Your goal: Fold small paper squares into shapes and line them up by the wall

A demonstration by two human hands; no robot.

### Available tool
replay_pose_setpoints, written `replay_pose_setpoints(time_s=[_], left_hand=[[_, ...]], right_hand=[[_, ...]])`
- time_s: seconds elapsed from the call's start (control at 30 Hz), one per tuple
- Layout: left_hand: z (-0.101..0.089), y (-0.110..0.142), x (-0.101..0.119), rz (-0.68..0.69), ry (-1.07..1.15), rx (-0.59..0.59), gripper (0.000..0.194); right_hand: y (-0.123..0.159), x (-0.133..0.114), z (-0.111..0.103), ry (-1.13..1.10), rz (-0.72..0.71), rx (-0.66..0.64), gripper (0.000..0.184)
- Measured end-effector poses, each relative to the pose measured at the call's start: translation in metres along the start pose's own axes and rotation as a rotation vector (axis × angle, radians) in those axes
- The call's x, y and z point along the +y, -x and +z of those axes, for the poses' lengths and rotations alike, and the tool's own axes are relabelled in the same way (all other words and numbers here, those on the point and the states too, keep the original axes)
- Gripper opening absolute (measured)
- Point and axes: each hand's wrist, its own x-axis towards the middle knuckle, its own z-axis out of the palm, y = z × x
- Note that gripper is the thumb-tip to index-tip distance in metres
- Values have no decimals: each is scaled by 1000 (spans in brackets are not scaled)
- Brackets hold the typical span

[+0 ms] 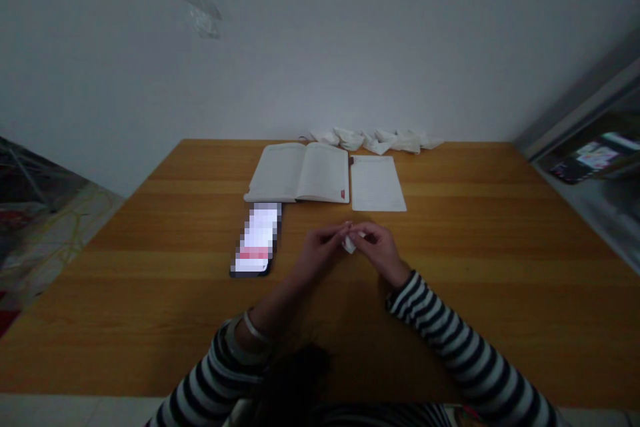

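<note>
A small white piece, which looks like folded paper [350, 244], is pinched between my two hands above the middle of the wooden table [450, 320]. My left hand [323, 245] grips its left side with thumb and fingers together. On the other side my right hand [376, 245] holds it the same way, and the fingertips of both hands meet. Fingers cover much of the piece, so its full shape is hidden. Beyond my hands lies a single lined sheet [379, 183], apart from them.
An open notebook [300, 173] lies at the back, left of the sheet. A lit phone [257, 240] with a blurred screen sits just in front of it. Crumpled white tissue-like strips [373, 140] run along the wall [350, 47].
</note>
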Motion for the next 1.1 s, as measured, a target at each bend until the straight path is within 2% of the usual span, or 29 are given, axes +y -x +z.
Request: replay_pose_setpoints(time_s=[0.1,0.17,0.23,0.3,0.37,0.47,0.57,0.67,0.73,0.8,0.9,1.0,1.1], left_hand=[[0,-2,-5,44,-2,61,50],[-1,-2,-6,53,-15,79,48],[-1,-1,-4,53,-67,84,28],[-2,1,-2,46,-173,103,24],[-2,3,-2,44,-288,124,28],[-1,5,-1,54,-310,112,25],[3,6,0,64,-192,182,18],[7,7,2,63,-96,308,14],[8,8,3,54,-69,340,14],[7,7,4,62,-94,316,20],[-1,4,6,134,-229,220,26],[-11,2,9,226,-400,137,16],[-16,2,11,274,-518,205,12]], right_hand=[[0,8,5,9,-20,27,39],[0,12,5,75,-7,47,46],[1,12,4,162,4,21,33],[3,10,3,253,13,-42,19],[5,7,3,337,9,-81,23],[6,4,6,382,-11,-37,23],[7,3,12,307,0,12,16],[8,4,19,168,42,24,23],[8,5,22,66,90,-8,28],[8,8,23,-7,142,-47,32],[9,11,23,-8,181,-60,27],[15,10,27,7,184,-73,18],[21,6,33,-25,176,-126,37]])
